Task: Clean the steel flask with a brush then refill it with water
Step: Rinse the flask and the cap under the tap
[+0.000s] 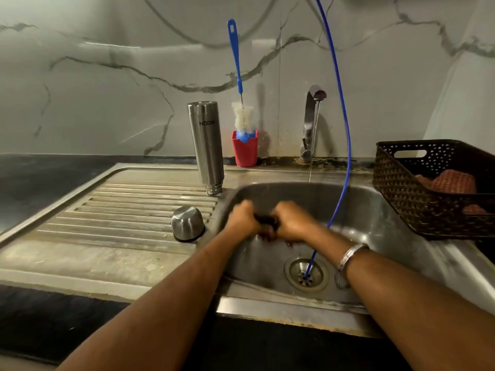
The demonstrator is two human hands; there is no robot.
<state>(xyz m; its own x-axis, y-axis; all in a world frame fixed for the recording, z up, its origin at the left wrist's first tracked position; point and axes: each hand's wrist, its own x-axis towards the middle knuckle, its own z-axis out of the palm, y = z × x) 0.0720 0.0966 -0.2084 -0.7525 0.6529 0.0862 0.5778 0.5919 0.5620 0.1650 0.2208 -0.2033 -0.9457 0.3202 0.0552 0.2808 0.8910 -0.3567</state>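
Flask (pixel 205 145) untouched; both hands' fingers around dark object (pixel 265 219).

The light here is dim and a little yellow-green, and it seems to come from above. On the far marble wall (pixel 107 76) I see a soft bright patch, and the brush (pixel 242 113) and the tap (pixel 312 121) throw faint shadows on it to the right. The sink (pixel 375 226) gives small white glare near my right wrist. My left hand (pixel 242 216) and my right hand (pixel 290 222) are blurred by motion; the flask (pixel 206 145) is sharp. At the edges the counter lines bend, and the near corners are dark.
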